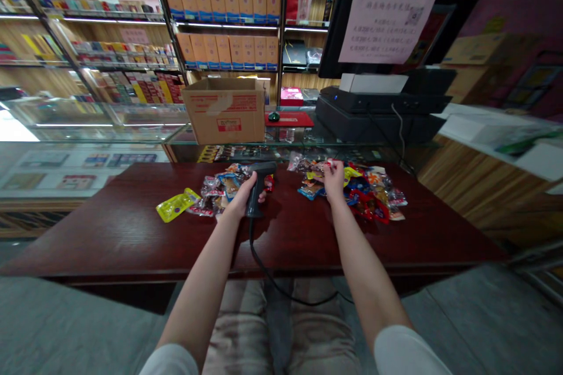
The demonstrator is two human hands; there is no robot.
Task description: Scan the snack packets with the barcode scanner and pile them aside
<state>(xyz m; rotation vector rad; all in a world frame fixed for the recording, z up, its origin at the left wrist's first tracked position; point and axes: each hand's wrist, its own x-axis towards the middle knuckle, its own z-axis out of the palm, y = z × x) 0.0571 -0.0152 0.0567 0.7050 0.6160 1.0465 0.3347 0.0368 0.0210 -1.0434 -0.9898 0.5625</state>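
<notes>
My left hand [247, 194] is wrapped round the grip of a black barcode scanner [255, 202], whose cable hangs over the table's front edge. Around and behind the scanner lies a pile of small snack packets [215, 188], partly covered by my hand. A yellow snack packet [173, 205] lies flat at that pile's left end. My right hand [334, 180] is over a second heap of mixed snack packets [373, 199], fingers pinched on a small packet with red and white on it [335, 163]. Most of that packet is hidden by the fingers.
Both piles rest on a dark red wooden table [141, 246]. Behind it, a glass counter holds an open cardboard box [226, 114], a mouse [273, 116] and a black cash drawer [378, 123] below a monitor with a taped paper sign [387, 23]. Stocked shelves line the back.
</notes>
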